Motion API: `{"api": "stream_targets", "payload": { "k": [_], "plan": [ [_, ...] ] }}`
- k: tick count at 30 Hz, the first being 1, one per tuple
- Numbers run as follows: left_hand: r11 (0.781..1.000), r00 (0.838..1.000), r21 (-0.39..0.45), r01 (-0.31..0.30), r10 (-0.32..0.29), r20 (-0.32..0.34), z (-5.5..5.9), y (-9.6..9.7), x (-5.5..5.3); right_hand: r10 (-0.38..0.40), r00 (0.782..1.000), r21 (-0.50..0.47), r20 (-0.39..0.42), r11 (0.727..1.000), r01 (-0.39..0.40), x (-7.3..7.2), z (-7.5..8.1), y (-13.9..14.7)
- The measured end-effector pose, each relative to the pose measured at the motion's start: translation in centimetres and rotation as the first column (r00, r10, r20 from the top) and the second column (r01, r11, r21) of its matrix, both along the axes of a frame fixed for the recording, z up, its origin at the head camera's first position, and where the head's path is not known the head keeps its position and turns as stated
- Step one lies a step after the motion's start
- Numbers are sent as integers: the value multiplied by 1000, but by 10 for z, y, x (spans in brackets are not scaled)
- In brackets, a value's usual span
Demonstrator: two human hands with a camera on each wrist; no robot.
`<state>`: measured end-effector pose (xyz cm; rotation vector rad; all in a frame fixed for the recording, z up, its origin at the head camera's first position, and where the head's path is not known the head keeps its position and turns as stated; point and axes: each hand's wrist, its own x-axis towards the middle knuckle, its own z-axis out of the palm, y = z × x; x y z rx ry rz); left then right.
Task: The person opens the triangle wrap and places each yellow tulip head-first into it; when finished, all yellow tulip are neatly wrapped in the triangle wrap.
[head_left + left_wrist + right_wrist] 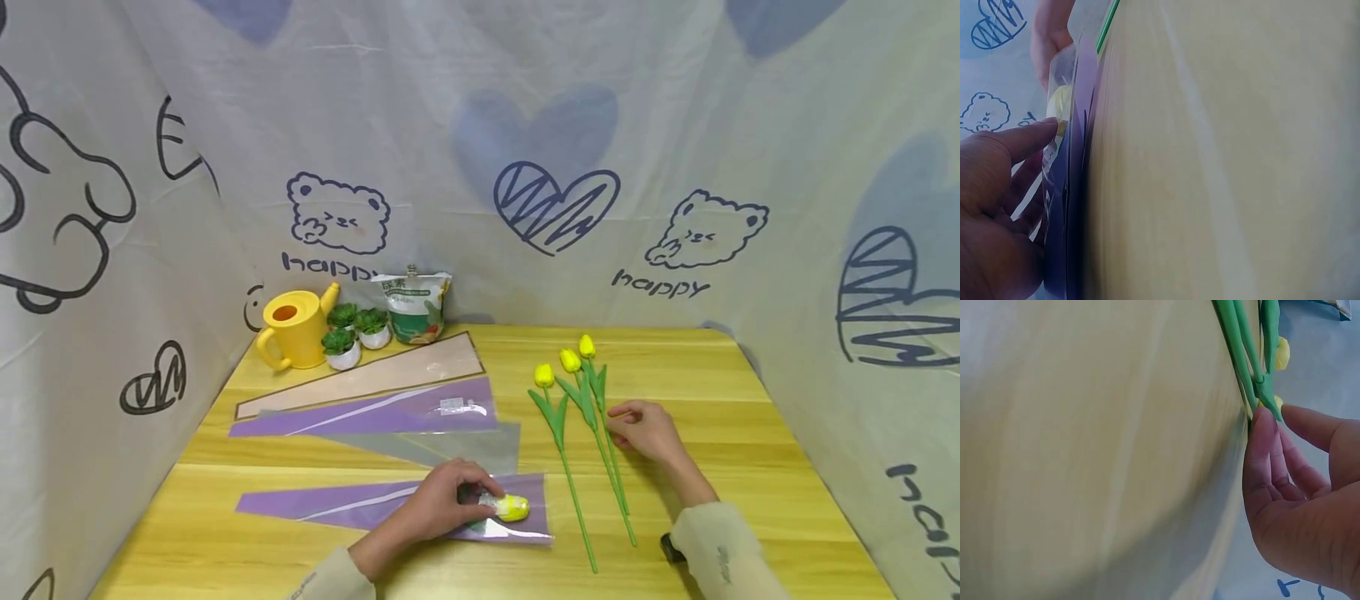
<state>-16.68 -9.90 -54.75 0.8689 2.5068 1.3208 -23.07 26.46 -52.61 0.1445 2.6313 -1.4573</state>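
Observation:
My left hand [447, 498] lies over a purple-and-clear plastic flower sleeve [315, 505] on the table. Its thumb and forefinger pinch around the base of a yellow tulip head [514, 507] inside the sleeve; the lower part is hidden by the hand. Beside the sleeve lie three yellow tulips with green stems: a left one [543, 376], a middle one [570, 360] and a right one [587, 347]. At the right tulip's stem, my right hand [647, 429] has its fingertips. In the right wrist view, a green leaf [1265, 394] comes between thumb and forefinger.
Farther back lie another purple sleeve [375, 410], a grey clear one [480, 446] and a beige one with a dark border [375, 377]. A yellow watering can [303, 329], several small potted succulents [344, 350] and a clipped green-and-white bag [416, 308] stand at the back left.

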Motion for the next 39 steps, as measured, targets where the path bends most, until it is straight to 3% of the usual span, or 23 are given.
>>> {"api": "stream_targets", "payload": {
  "k": [19, 24, 39],
  "plan": [
    [998, 999, 55, 28, -30, 32, -3, 0, 0, -108, 994, 6, 32, 994, 107, -5, -6, -8],
    [996, 999, 78, 32, -34, 18, -4, -1, 1, -118, 992, -2, 50, 993, 118, -8, -10, -8],
    [997, 998, 77, 17, -22, 57, -6, -2, -3, -96, 987, -80, 130, 991, 107, -16, -12, -2]
  ]
}}
